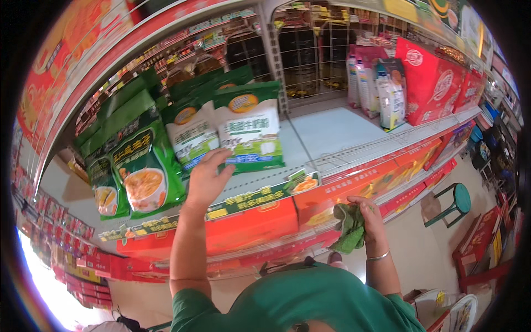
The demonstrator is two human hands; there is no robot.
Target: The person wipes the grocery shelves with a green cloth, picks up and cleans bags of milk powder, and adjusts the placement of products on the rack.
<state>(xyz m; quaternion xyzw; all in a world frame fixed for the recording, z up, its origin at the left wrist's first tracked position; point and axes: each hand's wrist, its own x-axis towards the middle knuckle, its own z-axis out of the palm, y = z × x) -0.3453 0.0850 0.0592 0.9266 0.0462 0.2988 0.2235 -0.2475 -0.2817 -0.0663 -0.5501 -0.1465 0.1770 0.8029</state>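
My left hand is at the lower edge of two green-and-white food pouches standing on the shelf. Its fingertips overlap the gap between the left pouch and the right pouch; whether they touch is unclear. The thumb is spread from the fingers, and nothing is held. To the left stand a large green pouch picturing a bowl of food and a smaller green pouch. My right hand, with a bangle at the wrist, grips a crumpled green cloth in front of the lower shelf.
Grey-white and red bags and a red gift box stand on the right shelf section. A wire mesh back has dark bottles behind it. Orange-red boxes fill the shelf below. On the floor is a green stool.
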